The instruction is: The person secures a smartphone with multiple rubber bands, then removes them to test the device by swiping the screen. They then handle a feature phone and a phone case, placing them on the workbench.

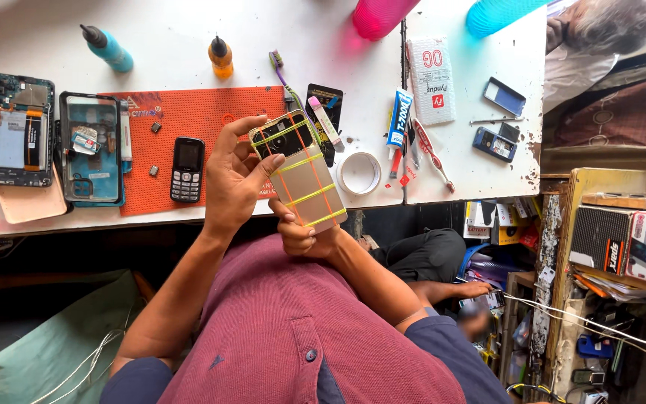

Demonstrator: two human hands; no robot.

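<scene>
I hold a gold smartphone [302,176] back side up, tilted, wrapped with several yellow and orange rubber bands. My left hand [232,179] grips its left edge near the camera block, thumb on the back. My right hand [299,233] holds the lower end from beneath, fingers curled around it. The phone hovers just over the near edge of the white table [173,37], beside an orange work mat [188,127].
On the mat lies a small black keypad phone [187,169]. Left of it are an opened phone in a blue case [90,148] and a bare phone frame [21,129]. Bottles [106,46], a tape roll [359,173], a toothbrush and tubes lie around. Another person sits below right.
</scene>
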